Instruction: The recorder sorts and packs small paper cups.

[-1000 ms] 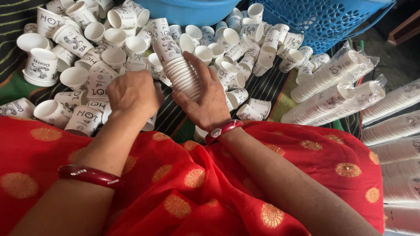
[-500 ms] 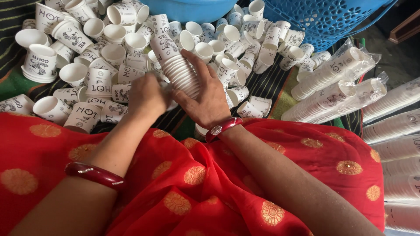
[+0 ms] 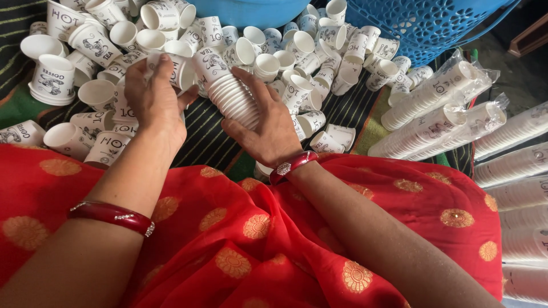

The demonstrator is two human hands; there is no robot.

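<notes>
Right hand (image 3: 268, 128) wrapped around a nested stack of paper cups (image 3: 231, 94), tilted, mouth end toward the blue tub (image 3: 251, 10). Left hand (image 3: 154, 97) just left of that stack, fingers closed on a loose cup (image 3: 174, 71) from the scattered heap. Best done, probably, by lining rim to rim and pressing straight, without crushing thin walls.

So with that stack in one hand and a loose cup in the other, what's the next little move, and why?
Probably slide the loose cup onto the open top end of the stack of cups. The right hand holds the stack tilted toward the left hand, whose grip has the cup lifted close beside that end.
</notes>
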